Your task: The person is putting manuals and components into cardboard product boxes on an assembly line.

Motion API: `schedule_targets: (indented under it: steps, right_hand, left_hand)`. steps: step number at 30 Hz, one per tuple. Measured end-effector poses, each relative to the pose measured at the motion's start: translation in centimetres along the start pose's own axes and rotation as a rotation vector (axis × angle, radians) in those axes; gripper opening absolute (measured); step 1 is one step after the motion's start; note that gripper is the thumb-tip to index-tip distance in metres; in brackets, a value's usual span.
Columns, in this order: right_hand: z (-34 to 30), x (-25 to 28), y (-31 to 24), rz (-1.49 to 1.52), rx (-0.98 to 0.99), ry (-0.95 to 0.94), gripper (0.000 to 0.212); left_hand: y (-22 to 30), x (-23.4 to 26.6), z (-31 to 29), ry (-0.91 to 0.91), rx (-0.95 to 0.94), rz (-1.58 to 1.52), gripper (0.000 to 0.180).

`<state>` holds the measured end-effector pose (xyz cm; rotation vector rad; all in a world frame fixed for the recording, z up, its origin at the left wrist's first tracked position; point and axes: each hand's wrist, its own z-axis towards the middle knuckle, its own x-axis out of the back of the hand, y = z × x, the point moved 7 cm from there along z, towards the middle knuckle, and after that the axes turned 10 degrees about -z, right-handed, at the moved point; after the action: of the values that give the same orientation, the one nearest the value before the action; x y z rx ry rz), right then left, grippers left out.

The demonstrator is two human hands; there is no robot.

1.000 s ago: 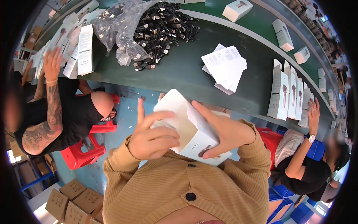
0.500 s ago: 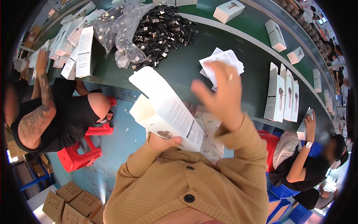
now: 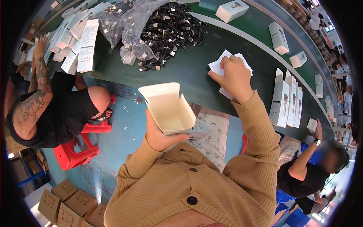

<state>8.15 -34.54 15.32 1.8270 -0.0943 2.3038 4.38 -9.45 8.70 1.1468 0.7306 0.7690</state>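
In my left hand (image 3: 160,134) I hold a white carton (image 3: 169,109) by its lower side. Its top is uncovered, a flap stands up at the far edge, and the pale inside looks bare. My right hand (image 3: 236,77) is over a small stack of white leaflets (image 3: 245,62) on the dark green table. Its fingers are bent down and closed on a leaflet, with the thumb at the left edge; the fingertips are partly hidden.
Black USB cables (image 3: 174,30) spill from a clear plastic bag (image 3: 132,28). White boxes (image 3: 87,45) crowd the left; upright cartons (image 3: 280,100) stand at right. More boxes (image 3: 278,38) sit beyond a rail. Co-workers sit either side. A red stool (image 3: 77,153) and brown cartons (image 3: 77,204) are on the left floor.
My right hand has moved down onto the leaflets and closed. My left hand has tilted the carton so its opening now faces up at me. The right co-worker's box is lower.
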Motion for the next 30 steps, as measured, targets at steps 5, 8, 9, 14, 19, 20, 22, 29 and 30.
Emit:
schedule_targets:
  steps: [5,8,9,14,19,20,22,29,30]
  right_hand:
    - [0.0,0.2,0.9,0.078,-0.032,-0.053,0.035]
    - [0.1,-0.1,1.8,0.226,-0.037,-0.161,0.035]
    - [0.1,-0.1,2.0,0.289,-0.042,-0.184,0.035]
    - [0.0,-0.5,2.9,0.476,-0.003,-0.212,0.034]
    - [-0.4,-0.8,4.0,0.559,0.009,-0.126,0.026]
    - [-0.7,-0.4,4.1,0.559,0.009,-0.127,0.026]
    - [-1.3,2.2,4.4,0.463,-0.041,-0.018,0.016]
    - [-6.1,17.4,2.2,0.693,0.065,0.328,0.016]
    - [-6.7,18.5,1.9,0.809,0.1,0.32,0.017]
  left_hand:
    - [-0.3,-0.6,0.0,-0.048,0.124,0.016,0.104]
    - [0.7,-1.0,0.6,-0.077,0.03,0.062,0.103]
    - [0.4,-1.1,0.6,-0.088,0.069,0.029,0.103]
    - [0.1,-1.7,0.7,-0.127,0.083,0.027,0.102]
    - [0.7,-2.2,1.3,-0.156,0.019,0.031,0.105]
    - [0.7,-2.2,1.3,-0.155,0.021,0.031,0.105]
    - [0.2,-1.7,1.4,-0.091,0.098,-0.009,0.105]
    - [0.4,-1.9,2.1,-0.181,0.176,0.101,0.098]
    - [0.7,-2.1,2.1,-0.171,0.166,0.093,0.1]
